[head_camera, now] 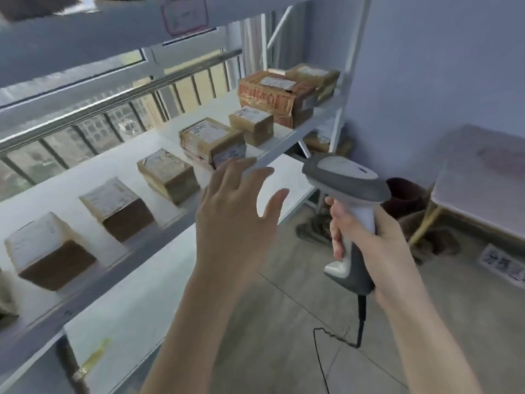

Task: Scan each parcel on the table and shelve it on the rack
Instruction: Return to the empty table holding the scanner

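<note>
Left hand (235,211), fingers spread and holding nothing, beside the rack's (298,137) shelf edge where parcels (167,174) sit in a row, right hand (377,245) gripping the scanner (346,177); its trailing cable (361,311) may snag the rack on turning toward the table (483,194), or a sweeping hand nudge a parcel.

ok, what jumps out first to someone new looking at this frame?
The grey-and-white barcode scanner right of centre, gripped by the right hand, its cable trailing down. Beside it the left hand is spread open and empty before the rack shelf, where taped brown parcels sit in a row.
</note>
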